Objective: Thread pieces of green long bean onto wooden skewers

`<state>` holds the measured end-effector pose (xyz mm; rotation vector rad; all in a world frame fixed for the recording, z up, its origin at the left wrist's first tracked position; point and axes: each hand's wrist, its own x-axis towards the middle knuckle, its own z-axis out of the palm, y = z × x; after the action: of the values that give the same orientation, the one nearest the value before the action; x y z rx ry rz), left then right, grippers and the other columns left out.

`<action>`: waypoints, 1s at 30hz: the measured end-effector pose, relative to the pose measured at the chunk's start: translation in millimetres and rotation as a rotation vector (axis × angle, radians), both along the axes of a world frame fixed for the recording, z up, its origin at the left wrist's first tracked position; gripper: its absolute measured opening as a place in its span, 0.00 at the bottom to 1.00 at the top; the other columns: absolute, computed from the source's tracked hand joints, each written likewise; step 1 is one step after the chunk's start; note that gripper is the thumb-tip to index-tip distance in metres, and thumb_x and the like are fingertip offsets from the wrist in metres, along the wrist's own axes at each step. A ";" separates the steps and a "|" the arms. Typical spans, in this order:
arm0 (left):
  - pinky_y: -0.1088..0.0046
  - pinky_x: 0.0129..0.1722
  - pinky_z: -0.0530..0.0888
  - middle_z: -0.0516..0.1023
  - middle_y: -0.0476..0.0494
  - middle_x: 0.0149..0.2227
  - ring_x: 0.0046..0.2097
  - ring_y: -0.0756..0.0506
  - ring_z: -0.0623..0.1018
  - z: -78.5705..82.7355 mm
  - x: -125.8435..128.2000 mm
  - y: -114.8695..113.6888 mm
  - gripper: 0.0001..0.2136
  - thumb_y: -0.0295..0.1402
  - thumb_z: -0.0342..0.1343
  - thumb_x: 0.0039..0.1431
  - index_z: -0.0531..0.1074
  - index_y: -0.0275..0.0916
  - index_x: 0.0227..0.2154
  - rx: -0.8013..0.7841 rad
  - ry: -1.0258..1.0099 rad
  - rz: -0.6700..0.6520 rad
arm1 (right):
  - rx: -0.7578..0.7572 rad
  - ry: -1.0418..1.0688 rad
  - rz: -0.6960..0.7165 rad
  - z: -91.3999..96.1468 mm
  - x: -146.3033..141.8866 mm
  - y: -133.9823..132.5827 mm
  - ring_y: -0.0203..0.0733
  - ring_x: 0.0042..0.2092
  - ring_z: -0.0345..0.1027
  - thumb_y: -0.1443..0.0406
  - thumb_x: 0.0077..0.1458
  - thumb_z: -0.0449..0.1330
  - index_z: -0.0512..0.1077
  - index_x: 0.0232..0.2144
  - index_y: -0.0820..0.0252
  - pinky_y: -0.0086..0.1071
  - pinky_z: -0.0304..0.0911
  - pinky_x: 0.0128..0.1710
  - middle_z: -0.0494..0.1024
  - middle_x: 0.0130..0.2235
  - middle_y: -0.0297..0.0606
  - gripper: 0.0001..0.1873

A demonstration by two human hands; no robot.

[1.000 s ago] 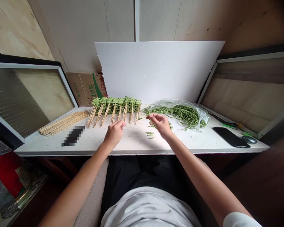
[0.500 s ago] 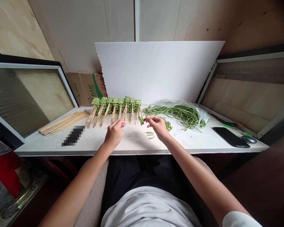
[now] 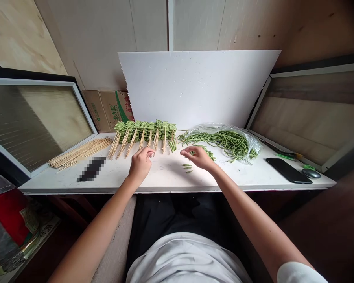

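Observation:
My left hand [image 3: 141, 162] is closed on the near end of a thin bamboo skewer [image 3: 158, 149], which points right. Short green bean pieces [image 3: 172, 146] are threaded side by side near its far end. My right hand [image 3: 199, 158] hovers just right of these pieces, apart from them, its fingers loosely bent and no bean seen in them. A few loose bean pieces [image 3: 187, 166] lie on the white table below it. A small pile of cut beans [image 3: 209, 154] is partly hidden behind that hand.
Bundles of finished bean skewers [image 3: 141, 131] stand in a row at the back. Bare skewers [image 3: 79, 153] lie left. Long green beans [image 3: 228, 142] spill from a clear plastic bag [image 3: 250, 151]. A black phone [image 3: 288, 171] rests at the right; a cardboard box [image 3: 102, 112] stands back left.
My right hand has come away from the bean pieces and moved slightly right. My left hand has shifted a little left with the skewer and its beans.

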<state>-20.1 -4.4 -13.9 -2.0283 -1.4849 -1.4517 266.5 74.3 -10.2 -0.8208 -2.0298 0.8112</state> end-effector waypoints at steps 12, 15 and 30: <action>0.69 0.40 0.77 0.82 0.44 0.34 0.38 0.43 0.82 -3.1 2.0 1.2 0.12 0.17 0.51 0.59 0.76 0.38 0.37 -0.069 0.011 -0.027 | 0.227 -0.552 -0.127 -35.0 10.7 22.3 0.57 0.52 0.74 0.70 0.55 0.69 0.85 0.36 0.54 0.42 0.70 0.50 0.84 0.40 0.45 0.07; 0.69 0.40 0.77 0.82 0.44 0.35 0.38 0.43 0.82 -2.3 2.0 0.4 0.12 0.18 0.51 0.60 0.76 0.38 0.37 -0.076 0.011 -0.027 | 0.192 -0.544 -0.141 -29.1 11.5 21.3 0.54 0.47 0.76 0.69 0.57 0.69 0.84 0.36 0.55 0.38 0.70 0.43 0.85 0.40 0.43 0.05; 0.70 0.37 0.77 0.82 0.45 0.33 0.36 0.44 0.82 5.1 5.5 -4.8 0.11 0.18 0.51 0.61 0.76 0.38 0.36 0.013 -0.007 -0.053 | -0.429 0.443 -0.021 15.1 18.9 10.7 0.42 0.42 0.77 0.45 0.51 0.72 0.83 0.36 0.52 0.29 0.66 0.30 0.85 0.41 0.38 0.20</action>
<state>-14.6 -9.3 -8.7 -2.0723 -1.4309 -1.4856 285.5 84.9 4.9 -0.8034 -1.4751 1.3147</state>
